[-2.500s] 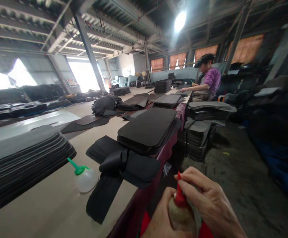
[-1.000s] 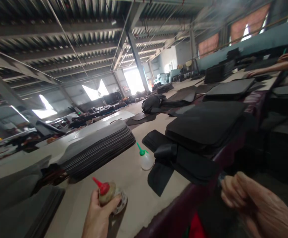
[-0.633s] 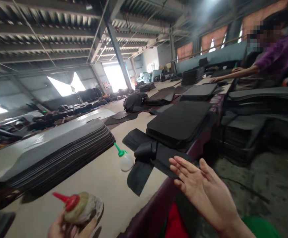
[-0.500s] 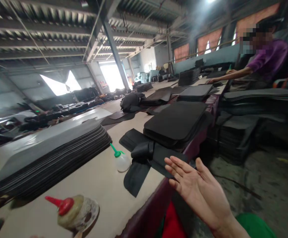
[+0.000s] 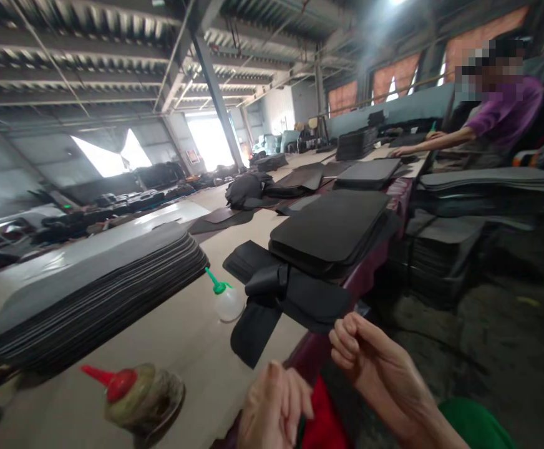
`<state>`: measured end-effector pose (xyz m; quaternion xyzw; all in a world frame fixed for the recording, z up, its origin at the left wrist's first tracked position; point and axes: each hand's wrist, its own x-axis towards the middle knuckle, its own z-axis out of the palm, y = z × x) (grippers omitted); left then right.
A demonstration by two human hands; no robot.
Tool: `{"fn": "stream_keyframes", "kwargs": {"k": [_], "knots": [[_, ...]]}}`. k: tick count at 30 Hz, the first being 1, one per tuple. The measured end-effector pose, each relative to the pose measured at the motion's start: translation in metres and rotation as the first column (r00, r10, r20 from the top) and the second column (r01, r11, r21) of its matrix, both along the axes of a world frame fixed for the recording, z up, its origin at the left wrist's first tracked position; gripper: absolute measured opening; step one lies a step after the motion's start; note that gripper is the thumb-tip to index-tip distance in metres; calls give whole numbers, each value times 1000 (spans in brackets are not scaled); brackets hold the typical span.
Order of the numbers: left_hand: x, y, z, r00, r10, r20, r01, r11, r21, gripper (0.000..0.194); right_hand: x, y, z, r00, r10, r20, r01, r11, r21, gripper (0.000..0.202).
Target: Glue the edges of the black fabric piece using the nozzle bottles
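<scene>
My right hand is raised beyond the table's near edge, its fingers curled into a loose fist with nothing visible in them. My left hand, slightly blurred, hangs over that edge at the bottom of the view. Its fingers are bent inward and no object shows in it. Nearest to both hands lie several black sheet pieces, overlapping on the table. A white squeeze bottle with a green nozzle stands to their left. Farther left is a stained bottle with a red nozzle, tilted on the tabletop.
A long stack of dark sheets lies along the left of the table. Another black stack sits beyond the loose pieces. Bundled sheets stand at the right. A co-worker in a purple top reaches over the table farther back.
My right hand has gone from open, palm showing, to curled fingers. My left hand has come into view from the bottom edge near the red-nozzled bottle, moving right toward my right hand.
</scene>
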<state>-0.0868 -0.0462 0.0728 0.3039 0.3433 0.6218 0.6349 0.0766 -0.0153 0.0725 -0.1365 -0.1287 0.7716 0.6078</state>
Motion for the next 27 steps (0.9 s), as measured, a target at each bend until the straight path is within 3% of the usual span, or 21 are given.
{"fn": "stream_keyframes", "kwargs": {"k": [1,3,5,7,9,13,16,18,20,21,23,25,27], "knots": [[6,6,6,979,-126,161,135,990,-45,53,1,-1,-1,1000,-7,0,7,1000,-23,31],[12,16,17,879,-268,394,336,935,-115,56,5,-2,-3,999,-37,-4,36,995,-97,43],[11,23,22,784,-324,529,428,900,-84,76,8,-2,-6,997,-79,12,80,986,-149,52],[9,28,23,742,-343,576,440,897,-32,85,10,-1,-9,991,-109,83,122,977,-174,51],[8,31,22,729,-347,590,439,899,-14,86,10,-2,-12,971,-121,204,161,968,-193,36],[8,35,22,717,-349,603,440,898,-4,87,7,-3,-16,927,-115,356,180,972,-154,37],[7,35,20,759,-293,581,400,915,-62,83,3,-2,-13,902,-117,416,154,986,-57,44],[6,33,14,838,-222,499,327,935,-134,61,1,3,-9,861,-147,486,160,987,15,55],[4,32,4,912,-132,388,209,964,-164,28,-1,12,-4,750,-212,627,179,977,116,57],[3,32,-2,929,-90,360,153,977,-150,23,-3,19,-2,658,-253,709,178,968,180,53],[0,33,-13,935,-45,353,96,987,-129,31,-10,35,4,417,-343,842,119,939,324,40],[-4,34,-22,933,-25,360,72,990,-118,44,-22,54,10,163,-435,886,-21,896,443,38],[-9,36,-28,941,-33,336,76,990,-115,54,-36,74,17,-11,-527,850,-168,839,518,39]]}}
